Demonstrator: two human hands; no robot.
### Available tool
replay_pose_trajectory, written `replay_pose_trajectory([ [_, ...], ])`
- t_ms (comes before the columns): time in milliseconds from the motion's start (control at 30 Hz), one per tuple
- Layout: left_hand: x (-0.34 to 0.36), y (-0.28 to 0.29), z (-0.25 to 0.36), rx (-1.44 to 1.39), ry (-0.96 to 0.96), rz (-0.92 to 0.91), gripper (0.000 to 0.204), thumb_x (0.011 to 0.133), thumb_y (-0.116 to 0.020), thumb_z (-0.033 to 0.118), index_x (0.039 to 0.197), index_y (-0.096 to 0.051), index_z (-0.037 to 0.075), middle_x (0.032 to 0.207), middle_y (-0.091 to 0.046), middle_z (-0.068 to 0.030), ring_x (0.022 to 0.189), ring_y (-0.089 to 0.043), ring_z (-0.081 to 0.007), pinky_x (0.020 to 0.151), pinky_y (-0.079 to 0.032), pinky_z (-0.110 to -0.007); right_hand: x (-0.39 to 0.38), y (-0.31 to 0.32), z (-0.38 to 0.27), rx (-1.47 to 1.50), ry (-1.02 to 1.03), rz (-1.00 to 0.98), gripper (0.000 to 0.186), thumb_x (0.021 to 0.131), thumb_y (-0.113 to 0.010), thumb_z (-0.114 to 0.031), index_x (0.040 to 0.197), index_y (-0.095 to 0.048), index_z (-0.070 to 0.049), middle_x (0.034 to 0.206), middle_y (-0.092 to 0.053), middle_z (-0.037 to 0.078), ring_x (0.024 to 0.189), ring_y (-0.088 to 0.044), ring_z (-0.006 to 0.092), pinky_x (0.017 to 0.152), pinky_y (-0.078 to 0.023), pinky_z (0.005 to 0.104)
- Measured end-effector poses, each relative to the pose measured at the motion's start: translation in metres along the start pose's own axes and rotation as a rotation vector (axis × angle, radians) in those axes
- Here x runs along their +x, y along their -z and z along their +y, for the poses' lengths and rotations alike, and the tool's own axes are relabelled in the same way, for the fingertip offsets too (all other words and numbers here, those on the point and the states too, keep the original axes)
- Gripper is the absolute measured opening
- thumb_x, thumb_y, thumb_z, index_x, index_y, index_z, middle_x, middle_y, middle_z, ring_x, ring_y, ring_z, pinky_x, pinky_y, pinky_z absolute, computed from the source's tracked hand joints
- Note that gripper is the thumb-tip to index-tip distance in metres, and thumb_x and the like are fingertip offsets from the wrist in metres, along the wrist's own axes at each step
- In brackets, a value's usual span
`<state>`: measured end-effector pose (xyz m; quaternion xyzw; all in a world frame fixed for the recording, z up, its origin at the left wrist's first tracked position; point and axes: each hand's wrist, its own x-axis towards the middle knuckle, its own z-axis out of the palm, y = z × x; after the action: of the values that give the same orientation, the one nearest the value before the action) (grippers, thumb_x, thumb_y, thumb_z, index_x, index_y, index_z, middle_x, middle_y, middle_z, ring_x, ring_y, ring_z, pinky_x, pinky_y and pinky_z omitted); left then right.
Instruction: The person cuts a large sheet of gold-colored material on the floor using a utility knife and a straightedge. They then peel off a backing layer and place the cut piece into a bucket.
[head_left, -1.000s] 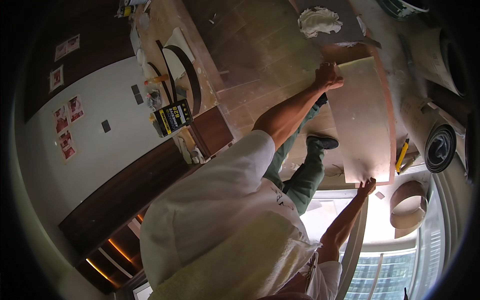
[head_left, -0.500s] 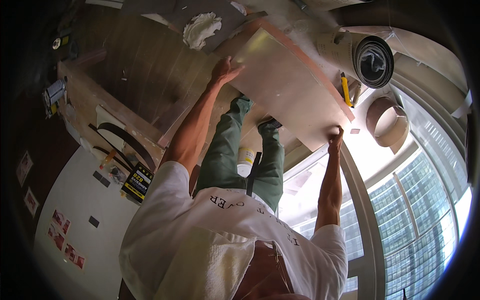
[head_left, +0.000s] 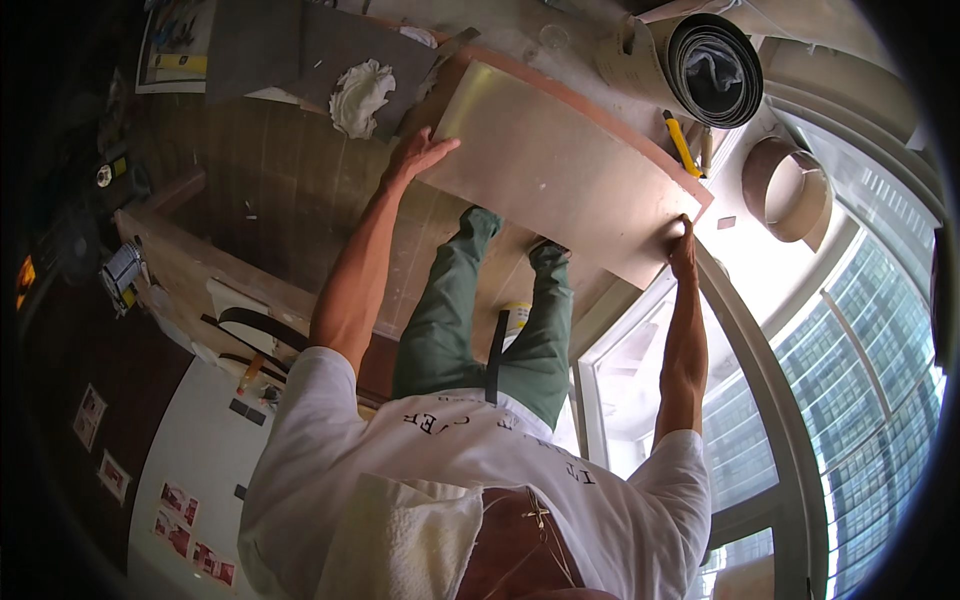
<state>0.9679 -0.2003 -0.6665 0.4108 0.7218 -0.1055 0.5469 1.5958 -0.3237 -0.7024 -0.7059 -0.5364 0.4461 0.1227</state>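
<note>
- While you look down your own front, the large flat panel (head_left: 560, 165), pale with a reddish edge, is held out ahead of your legs, above the wood floor (head_left: 270, 190) and tilted across the view.
- Your left hand (head_left: 418, 155) lies open against the panel's left edge, fingers spread on its face, thumb side toward the floor.
- Your right hand (head_left: 683, 243) is closed over the panel's right corner, fingers curled round the edge; the grip is firm enough that the corner sits inside the hand.
- Both arms are stretched nearly straight, so the panel is carried between the two hands alone.
- Your green trousers (head_left: 480, 310) and white shirt (head_left: 470, 470) fill the lower middle of the view beneath the panel.
- Just beyond the panel's far edge, a yellow utility knife (head_left: 682, 143) lies on a pale surface.
- Near it, a big roll of sheet material (head_left: 700, 65) rests on its side, and a brown ring-shaped roll (head_left: 785, 190) sits further right.
- To the left of the panel, a crumpled white rag (head_left: 358, 92) lies on a grey sheet (head_left: 290, 50).
- At right, tall windows (head_left: 850, 380) give bright light.
</note>
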Motion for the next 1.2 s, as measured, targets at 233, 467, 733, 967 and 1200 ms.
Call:
replay_pose_trajectory([
  [233, 0.010, -0.033, -0.051, -0.825, -0.029, -0.150, 0.094, 0.074, -0.068, 0.065, 0.135, -0.046, -0.003, 0.134, -0.053, -0.0185, 0.126, -0.048, -0.0307, 0.104, -0.040, -0.041, 0.022, -0.007, -0.084, 0.733, -0.799, 0.037, 0.044, 0.094, -0.047, -0.052, 0.108, -0.056, -0.012, 0.052, -0.031, -0.001, 0.049, -0.033, 0.0117, 0.048, -0.025, 0.0272],
  [467, 0.003, -0.014, -0.015, -0.156, -0.024, 0.148, 0.092, 0.063, -0.071, 0.069, 0.121, -0.061, -0.002, 0.123, -0.061, -0.0229, 0.117, -0.057, -0.0367, 0.097, -0.046, -0.041, 0.003, -0.024, -0.064, 0.867, -0.826, -0.105, 0.063, 0.084, -0.043, -0.079, 0.061, -0.036, -0.021, 0.053, -0.028, -0.008, 0.045, -0.022, 0.0061, 0.043, -0.015, 0.0248],
  [733, -0.022, -0.025, -0.013, -0.232, 0.047, 0.269, 0.076, 0.062, -0.075, 0.064, 0.105, -0.068, 0.001, 0.101, -0.068, -0.0175, 0.100, -0.064, -0.0317, 0.085, -0.049, -0.037, 0.022, 0.000, -0.016, 0.893, -0.782, -0.155, 0.056, 0.084, -0.051, -0.073, 0.086, -0.050, -0.018, 0.068, -0.040, -0.005, 0.061, -0.039, 0.0072, 0.059, -0.036, 0.0221],
  [967, -0.040, -0.002, 0.011, -0.136, 0.068, 0.176, 0.084, 0.065, -0.069, 0.070, 0.111, -0.065, -0.001, 0.108, -0.066, -0.0194, 0.104, -0.063, -0.0334, 0.088, -0.049, -0.039, 0.018, -0.027, -0.085, 0.904, -0.941, 0.073, 0.058, 0.078, -0.057, -0.076, 0.067, -0.048, -0.020, 0.060, -0.039, -0.007, 0.053, -0.037, 0.0070, 0.053, -0.034, 0.0237],
  [1200, -0.010, -0.023, 0.005, -0.134, -0.020, 0.177, 0.103, 0.079, -0.051, 0.075, 0.142, -0.036, -0.005, 0.136, -0.050, -0.0261, 0.122, -0.053, -0.0355, 0.098, -0.046, -0.042, 0.021, -0.038, -0.028, 0.682, -0.638, 0.173, 0.093, 0.081, -0.059, -0.070, 0.142, -0.038, -0.002, 0.130, -0.047, 0.008, 0.119, -0.044, 0.0174, 0.101, -0.035, 0.0305],
])
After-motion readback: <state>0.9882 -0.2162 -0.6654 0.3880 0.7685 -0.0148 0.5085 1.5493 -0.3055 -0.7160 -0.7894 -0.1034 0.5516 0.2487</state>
